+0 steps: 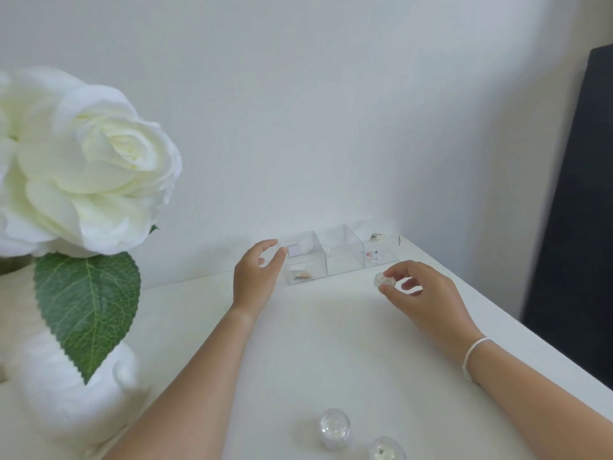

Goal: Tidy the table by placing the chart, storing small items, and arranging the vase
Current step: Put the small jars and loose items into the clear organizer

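1. Nearest the camera, two small clear round containers stand on the white table (331,343) at the bottom of the view: one (334,428) upright, the other (386,449) just to its right and cut off by the frame.
2. At the near left a white vase (66,393) stands on the table, holding a large white artificial rose (86,161) with a green leaf (86,310) hanging in front of it. The vase's base runs out of view at the lower left.
3. The middle of the tabletop is bare between the two forearms.
4. The right hand (421,290) pinches a third small clear container (383,279) between thumb and fingertips, close above the table; whether it touches the surface cannot be told. A white bracelet (472,351) circles that wrist.
5. The left hand (257,277) is half open, fingers curved and holding nothing, its fingertips at the left wall of a clear three-compartment organizer (341,254).
6. The organizer sits against the back wall. Its left compartment holds a small gold-coloured item, the right one tiny red and dark pieces and a label; the middle looks empty.
7. The table's right edge runs diagonally from the far corner toward the near right. Beyond it stands a dark panel (570,227), and the plain white wall (298,111) closes the far side.
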